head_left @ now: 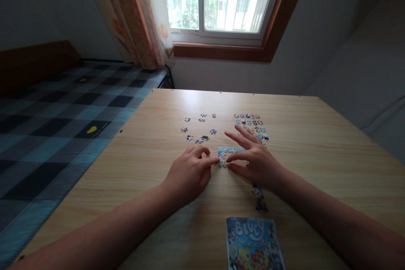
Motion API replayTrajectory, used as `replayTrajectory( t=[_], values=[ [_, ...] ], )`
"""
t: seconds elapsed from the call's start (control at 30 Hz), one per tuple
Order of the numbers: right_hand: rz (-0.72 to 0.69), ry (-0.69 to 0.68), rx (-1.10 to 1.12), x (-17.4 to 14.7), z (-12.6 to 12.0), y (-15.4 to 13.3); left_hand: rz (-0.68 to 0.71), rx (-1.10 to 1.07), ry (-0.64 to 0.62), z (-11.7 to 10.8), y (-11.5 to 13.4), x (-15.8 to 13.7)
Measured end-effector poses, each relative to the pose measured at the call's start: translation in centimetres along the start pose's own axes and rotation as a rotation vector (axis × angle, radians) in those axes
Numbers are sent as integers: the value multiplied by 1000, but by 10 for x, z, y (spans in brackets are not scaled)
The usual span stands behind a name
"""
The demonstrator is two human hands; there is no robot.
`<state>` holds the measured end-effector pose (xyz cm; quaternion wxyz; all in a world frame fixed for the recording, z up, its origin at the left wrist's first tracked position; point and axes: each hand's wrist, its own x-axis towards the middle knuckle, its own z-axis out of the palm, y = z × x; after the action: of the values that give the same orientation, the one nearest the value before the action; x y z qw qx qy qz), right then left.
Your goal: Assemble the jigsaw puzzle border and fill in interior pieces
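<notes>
Left hand [190, 173] at left edge of part-built jigsaw [222, 155], right hand [259, 161] over it; can't tell either grip.

Checked bedspread [63, 124]; orange curtain [139, 17]; barred window [234, 4].

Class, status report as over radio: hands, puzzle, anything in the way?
Left hand: fingertip at puzzle's left edge. Right hand: fingers spread above. Puzzle: partly joined. View: right hand hides part of it.
</notes>
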<state>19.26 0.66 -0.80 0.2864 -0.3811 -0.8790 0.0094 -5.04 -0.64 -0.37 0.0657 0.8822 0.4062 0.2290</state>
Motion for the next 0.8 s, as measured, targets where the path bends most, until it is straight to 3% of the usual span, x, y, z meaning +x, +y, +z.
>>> replayTrajectory(
  t=[0.17, 0.37, 0.8],
  values=[
    [-53, 44, 14, 0, -1, -3, -6, -7, 1, 0, -1, 0],
    [-106, 6, 1, 1, -1, -5, -3, 10, -15, 0, 0, 0],
    [-36, -69, 16, 1, -2, -6, 12, 50, -22, 1, 0, 0]
  ],
)
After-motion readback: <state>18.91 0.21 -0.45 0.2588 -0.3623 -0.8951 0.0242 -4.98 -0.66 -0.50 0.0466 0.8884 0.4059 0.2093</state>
